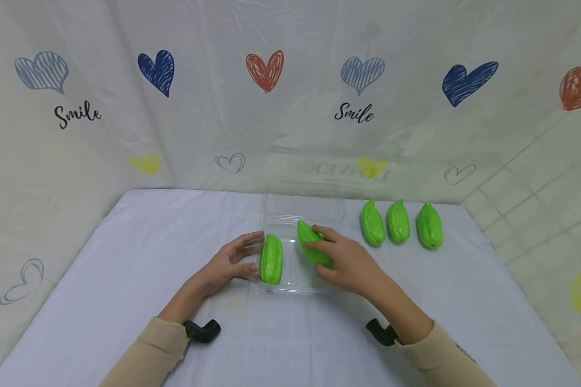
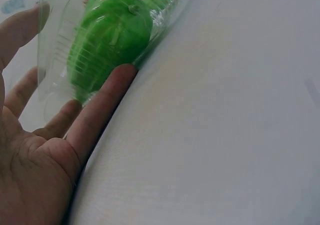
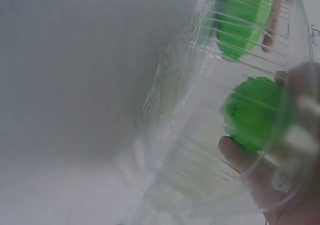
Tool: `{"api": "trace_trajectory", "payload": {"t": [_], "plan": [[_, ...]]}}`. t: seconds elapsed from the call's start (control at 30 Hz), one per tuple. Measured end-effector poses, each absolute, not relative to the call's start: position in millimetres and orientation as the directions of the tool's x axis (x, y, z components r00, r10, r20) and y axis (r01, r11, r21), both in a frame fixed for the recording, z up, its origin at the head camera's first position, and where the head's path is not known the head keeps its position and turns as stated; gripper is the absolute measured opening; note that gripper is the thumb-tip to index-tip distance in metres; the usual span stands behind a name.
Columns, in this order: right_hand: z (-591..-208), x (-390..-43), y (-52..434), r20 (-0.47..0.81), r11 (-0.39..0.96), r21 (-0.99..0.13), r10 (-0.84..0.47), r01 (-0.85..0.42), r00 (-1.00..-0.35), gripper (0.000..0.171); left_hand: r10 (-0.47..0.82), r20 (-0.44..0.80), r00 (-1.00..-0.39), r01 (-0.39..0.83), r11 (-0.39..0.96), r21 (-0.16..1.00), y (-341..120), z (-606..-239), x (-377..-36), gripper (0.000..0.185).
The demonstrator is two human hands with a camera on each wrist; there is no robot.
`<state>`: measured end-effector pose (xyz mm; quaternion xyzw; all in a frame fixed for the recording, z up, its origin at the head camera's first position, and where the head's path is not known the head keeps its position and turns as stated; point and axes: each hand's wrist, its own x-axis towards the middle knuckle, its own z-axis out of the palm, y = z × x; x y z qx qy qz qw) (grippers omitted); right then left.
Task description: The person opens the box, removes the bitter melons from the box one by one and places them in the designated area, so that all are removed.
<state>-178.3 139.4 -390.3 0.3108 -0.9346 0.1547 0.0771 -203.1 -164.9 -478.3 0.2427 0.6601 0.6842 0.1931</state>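
A green gourd [image 1: 313,246] sits tilted in the clear tray [image 1: 290,284] mid-bench, gripped from above by the right hand [image 1: 346,259], fingers curled round it. Beside it, a second gourd [image 1: 271,259] lies flat. The left hand [image 1: 228,263], fingers straight, presses the tray's left wall.

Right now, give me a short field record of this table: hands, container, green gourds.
left hand: open, fingers against the clear tray's left side
right hand: holds a green gourd over the tray
clear tray: on the white cloth, lid open
gourd in tray: lying at the left side
spare gourds: three in a row, right of tray
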Motion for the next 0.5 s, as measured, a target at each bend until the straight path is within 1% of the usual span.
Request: {"api": "trace_trajectory", "payload": {"t": [0.27, 0.5], "plan": [[-384.4, -174.2, 148.5, 0.246, 0.763, -0.245, -0.548, -0.598, -0.799, 0.043, 0.593, 0.090, -0.800, 0.037, -0.100, 0.994, -164.4, -478.0, -203.5, 0.073], [-382.2, -171.2, 155.4, 0.268, 0.761, -0.257, -0.537, -0.596, -0.800, 0.042, 0.589, 0.077, -0.805, 0.045, -0.068, 0.997, -165.1, -481.2, -204.7, 0.074]]}}
